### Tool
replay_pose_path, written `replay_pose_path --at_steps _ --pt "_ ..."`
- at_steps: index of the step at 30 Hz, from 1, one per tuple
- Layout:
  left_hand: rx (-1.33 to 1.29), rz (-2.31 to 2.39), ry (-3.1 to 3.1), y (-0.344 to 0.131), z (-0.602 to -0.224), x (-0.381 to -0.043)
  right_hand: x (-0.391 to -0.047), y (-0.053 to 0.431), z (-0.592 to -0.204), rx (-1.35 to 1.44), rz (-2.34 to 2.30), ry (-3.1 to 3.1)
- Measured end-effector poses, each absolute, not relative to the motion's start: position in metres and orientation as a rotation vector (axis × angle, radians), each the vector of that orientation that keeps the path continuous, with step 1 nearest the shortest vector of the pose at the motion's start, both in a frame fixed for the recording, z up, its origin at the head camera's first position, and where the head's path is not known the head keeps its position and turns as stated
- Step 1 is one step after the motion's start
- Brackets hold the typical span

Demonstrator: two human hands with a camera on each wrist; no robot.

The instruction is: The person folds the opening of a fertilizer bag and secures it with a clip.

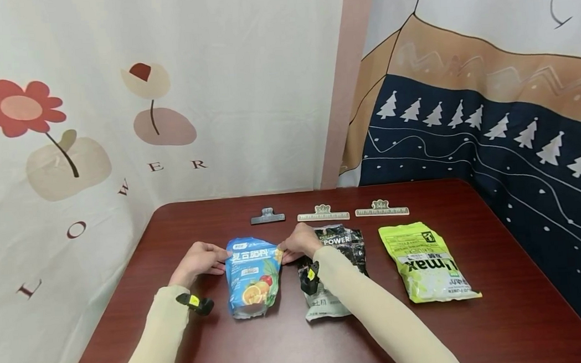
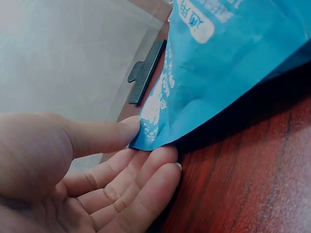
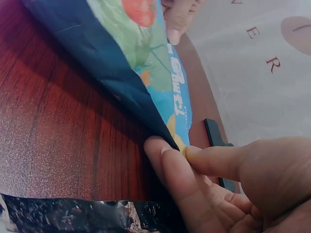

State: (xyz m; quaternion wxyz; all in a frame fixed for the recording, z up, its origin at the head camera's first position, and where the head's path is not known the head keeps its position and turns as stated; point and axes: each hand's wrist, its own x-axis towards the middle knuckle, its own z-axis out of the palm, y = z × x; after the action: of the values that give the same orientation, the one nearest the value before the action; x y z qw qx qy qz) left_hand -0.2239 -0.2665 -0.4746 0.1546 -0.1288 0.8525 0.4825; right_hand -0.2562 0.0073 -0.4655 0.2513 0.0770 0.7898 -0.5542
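- Blue plastic pouch printed with fruit and white lettering (image 1: 248, 275): it is on the dark red wood-grained bench (image 1: 216, 352), between the two hands, just right of the left hand (image 1: 199, 262) and just left of the right hand (image 1: 301, 242).
- The pouch's long axis runs from the person toward the far side of the bench; its top edge points away and its lettering reads upright from the person's side. Whether its top end touches the bench I cannot tell.
- Left hand: thumb and fingers pinch the pouch's upper left corner.
- Right hand: thumb and fingertips pinch the pouch's upper right corner.
- Black bag with a pale lower part (image 1: 351, 247): near the pouch on its right, partly covered by the right forearm.
- Yellow-green plastic bag (image 1: 428, 267): well apart from the pouch, farther right.
- Dark grey flat clip (image 1: 268, 217): beyond the pouch's top edge, slightly right.
- Two pale clips with ruler marks (image 1: 323, 215): beyond the pouch and farther right, in a row with the dark one.
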Motion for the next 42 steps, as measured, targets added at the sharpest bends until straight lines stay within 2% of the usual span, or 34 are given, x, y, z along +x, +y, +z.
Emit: replay_pose_path --at_steps 12,23,42 --pt "-0.394 1.454 2.470 -0.266 -0.479 -0.223 -0.255 0.005 -0.468 0.202 -1.526 2.188" --pt "-0.315 1.550 2.494 -0.267 -0.482 -0.221 -0.246 0.012 -0.458 0.036 -1.510 2.269" --pt "-0.158 1.764 2.610 -0.261 -0.460 -0.214 -0.225 0.021 -0.442 -0.009 -1.799 2.360"
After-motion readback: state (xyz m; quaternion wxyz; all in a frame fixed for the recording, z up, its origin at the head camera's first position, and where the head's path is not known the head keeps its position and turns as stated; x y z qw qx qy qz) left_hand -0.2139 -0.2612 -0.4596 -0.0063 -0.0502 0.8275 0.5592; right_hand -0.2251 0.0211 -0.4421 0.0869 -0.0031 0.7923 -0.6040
